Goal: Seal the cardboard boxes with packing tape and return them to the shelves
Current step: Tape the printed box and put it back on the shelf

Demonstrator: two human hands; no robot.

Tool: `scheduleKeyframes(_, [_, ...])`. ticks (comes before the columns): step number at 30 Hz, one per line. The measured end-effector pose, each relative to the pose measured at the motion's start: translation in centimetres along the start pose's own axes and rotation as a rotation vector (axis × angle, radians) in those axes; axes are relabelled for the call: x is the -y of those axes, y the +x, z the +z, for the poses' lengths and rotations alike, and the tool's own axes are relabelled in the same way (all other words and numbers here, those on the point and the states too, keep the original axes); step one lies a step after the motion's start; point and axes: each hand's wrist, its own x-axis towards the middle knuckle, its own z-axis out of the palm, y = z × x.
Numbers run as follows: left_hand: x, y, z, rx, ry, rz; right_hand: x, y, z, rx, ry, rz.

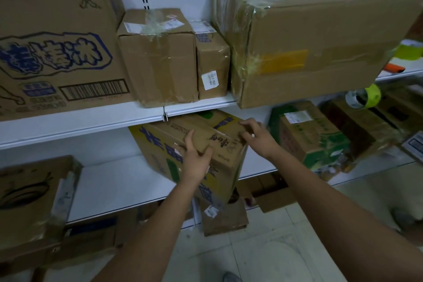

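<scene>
Box: printed cardboard box [201, 144], blue and green lettering, tilted on the lower white shelf [119, 181], near corner overhanging the edge.
Left hand [194, 160]: fingers curled round its top front edge.
Right hand [256, 136]: grasps its upper right corner.
Upper shelf: taped brown cartons [158, 57].

arms: bare, no sleeves | left hand [195, 162], right hand [258, 136]: no gloves
</scene>
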Motion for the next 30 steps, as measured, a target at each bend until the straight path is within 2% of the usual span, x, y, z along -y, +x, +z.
scheduleKeyframes(6, [2.1, -2.4, -1.9, -0.099, -0.115, 0.112, 0.4, -4.9, 2.1, -0.038, -0.178, -0.145])
scheduleKeyframes(12, [4.0, -5.6, -5.3, 0.023, -0.040, 0.208, 1.3, -9.9, 3.9, -0.009, -0.118, -0.202])
scheduleKeyframes(14, [4.2, -5.9, -5.4, 0.102, -0.022, 0.239, 0.2, -12.0, 4.9, -0.026, -0.026, -0.192])
scheduleKeyframes(18, [2.2, -3.6, -3.9, 0.216, -0.031, 0.247, -1.0, -12.7, 6.0, -0.208, 0.278, -0.113])
scheduleKeyframes(21, [-0.6, -0.6, -3.3, 0.242, 0.002, 0.259, -0.5, -10.7, 5.2, -0.165, 0.485, -0.039])
scheduleKeyframes(23, [-1.6, 1.2, -3.0, 0.269, 0.008, 0.279, -0.2, -9.6, 4.5, -0.180, 0.540, -0.027])
scheduleKeyframes(26, [0.0, 3.3, -2.4, 0.273, 0.049, 0.272, -0.4, -7.4, 3.5, -0.180, 0.418, -0.047])
scheduleKeyframes(30, [0.6, 4.2, -1.2, 0.152, 0.099, 0.234, -0.9, -3.1, 2.3, -0.131, 0.192, -0.082])
